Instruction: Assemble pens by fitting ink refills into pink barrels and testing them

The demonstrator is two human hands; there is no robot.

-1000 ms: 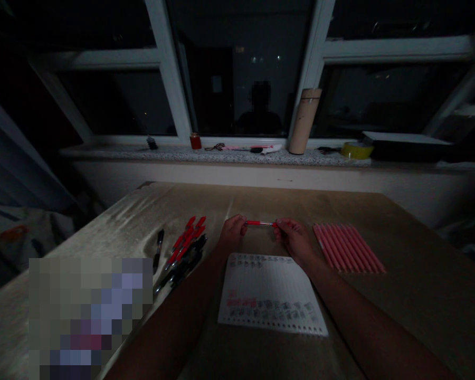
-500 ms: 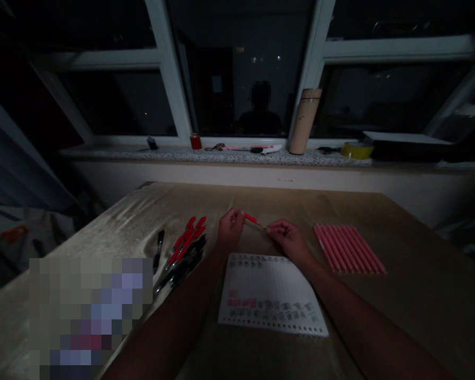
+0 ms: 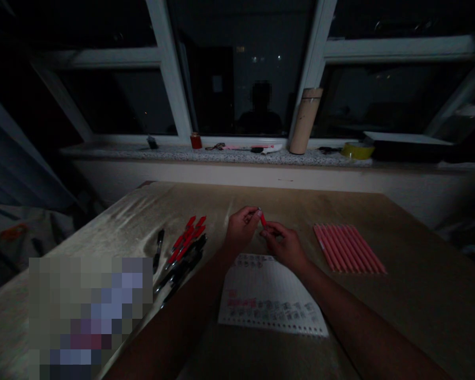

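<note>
Above the top edge of the notepad, a red pen (image 3: 263,218) is held nearly upright between both hands. The fingers of my left hand (image 3: 239,228) are closed on its upper part. Lower down, my right hand (image 3: 288,244) pinches its bottom end, and the fingers hide that end. Beneath the hands lies a spiral-hole notepad (image 3: 273,290) with rows of red and black scribbles. Left of my left forearm are several red pens (image 3: 187,238) beside a heap of black pens (image 3: 184,268). A single black pen (image 3: 159,248) lies further left.
A neat row of pink sticks (image 3: 346,248), perhaps pens, lies on the table (image 3: 415,295) to the right. On the windowsill (image 3: 166,154) stand a tan flask (image 3: 305,121), a small red jar (image 3: 196,140) and a yellow tape roll (image 3: 357,151). The left foreground is blurred out.
The red pen has turned from slanted to nearly upright. My left hand has moved right, bringing the two hands closer together.
</note>
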